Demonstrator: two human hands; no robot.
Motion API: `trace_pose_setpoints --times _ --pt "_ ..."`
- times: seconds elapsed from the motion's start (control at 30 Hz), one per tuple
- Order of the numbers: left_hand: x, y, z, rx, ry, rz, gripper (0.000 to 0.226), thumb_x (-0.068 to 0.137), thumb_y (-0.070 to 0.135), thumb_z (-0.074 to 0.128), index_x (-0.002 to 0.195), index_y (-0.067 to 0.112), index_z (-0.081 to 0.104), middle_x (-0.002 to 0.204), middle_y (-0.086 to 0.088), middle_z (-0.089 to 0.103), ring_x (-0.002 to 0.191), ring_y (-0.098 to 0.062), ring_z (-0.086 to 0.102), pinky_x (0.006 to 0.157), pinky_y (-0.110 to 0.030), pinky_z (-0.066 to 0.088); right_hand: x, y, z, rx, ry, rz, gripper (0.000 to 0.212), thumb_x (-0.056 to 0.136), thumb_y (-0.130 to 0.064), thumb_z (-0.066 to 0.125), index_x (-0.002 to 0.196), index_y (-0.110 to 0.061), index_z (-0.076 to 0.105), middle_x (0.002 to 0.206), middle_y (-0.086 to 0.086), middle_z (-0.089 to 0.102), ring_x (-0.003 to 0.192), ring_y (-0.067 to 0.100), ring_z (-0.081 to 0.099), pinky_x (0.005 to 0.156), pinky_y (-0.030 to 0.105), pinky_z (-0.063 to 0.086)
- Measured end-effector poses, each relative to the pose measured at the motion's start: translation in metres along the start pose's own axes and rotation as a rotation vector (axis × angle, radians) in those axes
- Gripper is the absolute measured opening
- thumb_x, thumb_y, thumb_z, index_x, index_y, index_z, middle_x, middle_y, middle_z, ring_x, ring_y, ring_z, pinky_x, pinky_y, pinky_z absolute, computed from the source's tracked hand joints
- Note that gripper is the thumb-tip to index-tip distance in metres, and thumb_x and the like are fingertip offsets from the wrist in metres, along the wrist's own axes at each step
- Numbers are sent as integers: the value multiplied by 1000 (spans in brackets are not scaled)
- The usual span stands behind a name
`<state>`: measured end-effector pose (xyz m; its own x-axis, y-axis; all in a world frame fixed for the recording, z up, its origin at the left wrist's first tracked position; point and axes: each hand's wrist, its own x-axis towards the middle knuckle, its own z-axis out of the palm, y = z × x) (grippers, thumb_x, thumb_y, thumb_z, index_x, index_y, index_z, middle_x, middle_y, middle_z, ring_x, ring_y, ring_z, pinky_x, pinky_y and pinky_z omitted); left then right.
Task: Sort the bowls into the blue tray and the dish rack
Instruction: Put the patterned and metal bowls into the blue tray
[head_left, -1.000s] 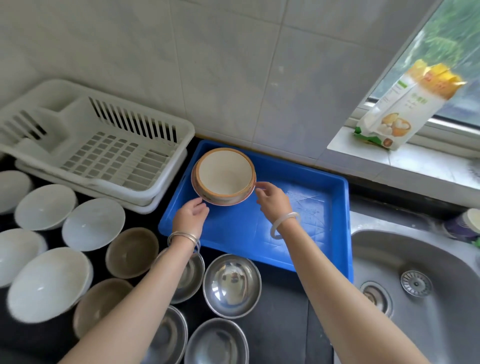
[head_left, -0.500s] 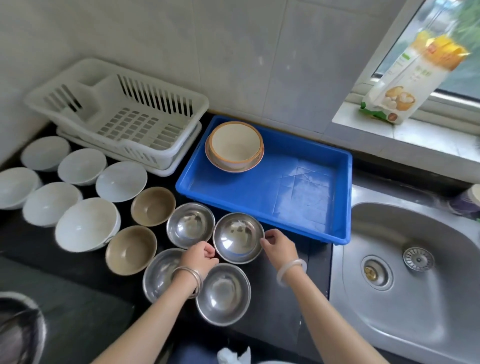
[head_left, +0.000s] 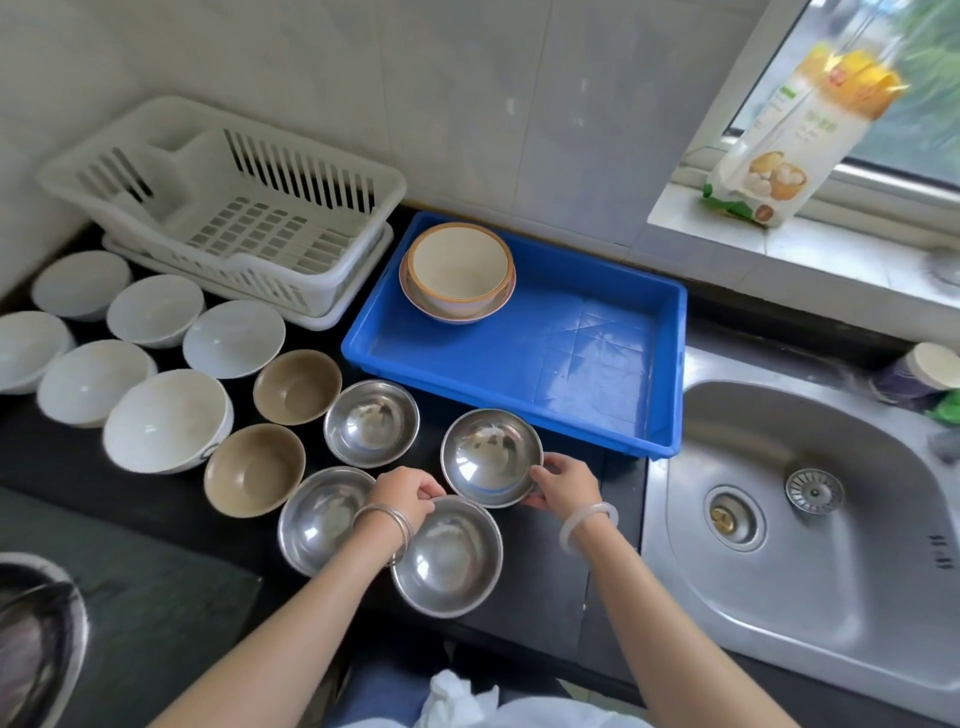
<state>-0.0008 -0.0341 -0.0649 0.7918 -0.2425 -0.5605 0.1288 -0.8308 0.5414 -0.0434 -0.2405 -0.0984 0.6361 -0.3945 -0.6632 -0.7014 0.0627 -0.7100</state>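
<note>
The blue tray (head_left: 571, 353) stands against the wall with stacked cream, orange-rimmed bowls (head_left: 457, 270) in its far left corner. The white dish rack (head_left: 249, 228) to its left holds nothing. On the dark counter I grip one steel bowl (head_left: 488, 452) from both sides: my right hand (head_left: 563, 486) pinches its right rim and my left hand (head_left: 408, 493) touches its lower left rim. It overlaps another steel bowl (head_left: 452, 561). Two more steel bowls (head_left: 371, 421) (head_left: 322, 519) sit to the left.
Two brown bowls (head_left: 296, 384) (head_left: 254, 467) and several white bowls (head_left: 161, 415) cover the counter's left side. A steel sink (head_left: 831, 519) lies to the right. A carton (head_left: 789, 135) leans on the window sill. A dark pan (head_left: 31, 639) shows at the lower left.
My hands left the cream bowls in the tray and came back to the steel bowls. They have closed on one steel bowl, which has shifted a little right.
</note>
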Motion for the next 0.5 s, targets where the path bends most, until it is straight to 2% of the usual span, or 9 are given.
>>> trace_pose_setpoints --times 0.1,0.2,0.27,0.37,0.5 --pt "-2 7 -11 -116 22 35 20 82 5 60 89 19 72 79 6 68 79 -8 61 77 -20 46 1 5 -9 55 -3 29 32 88 -4 54 119 -6 60 108 14 68 77 25 72 74 37 60" --pt "2 22 -22 -203 83 61 18 80 5 63 86 20 70 71 13 63 73 -4 60 67 -15 45 -3 8 -14 87 -32 41 31 87 -3 55 117 -6 60 100 15 70 68 21 73 63 29 60" --pt "7 32 -25 -229 126 65 17 80 4 63 88 17 70 72 10 63 71 -3 58 62 -13 42 -5 10 -16 90 -49 45 29 86 -3 56 114 -7 62 92 13 72 64 19 73 59 26 59" --pt "16 42 -21 -253 162 32 18 80 2 61 92 13 69 81 1 65 78 -12 59 71 -21 44 -8 15 -17 117 -87 79 29 86 -6 59 115 -10 61 98 14 71 72 25 73 70 34 60" --pt "25 43 -8 -282 183 6 16 79 1 62 90 11 68 89 -6 70 79 -16 61 73 -27 49 -14 14 -22 141 -105 114 23 90 -17 56 112 -15 63 95 9 71 68 22 72 57 25 56"
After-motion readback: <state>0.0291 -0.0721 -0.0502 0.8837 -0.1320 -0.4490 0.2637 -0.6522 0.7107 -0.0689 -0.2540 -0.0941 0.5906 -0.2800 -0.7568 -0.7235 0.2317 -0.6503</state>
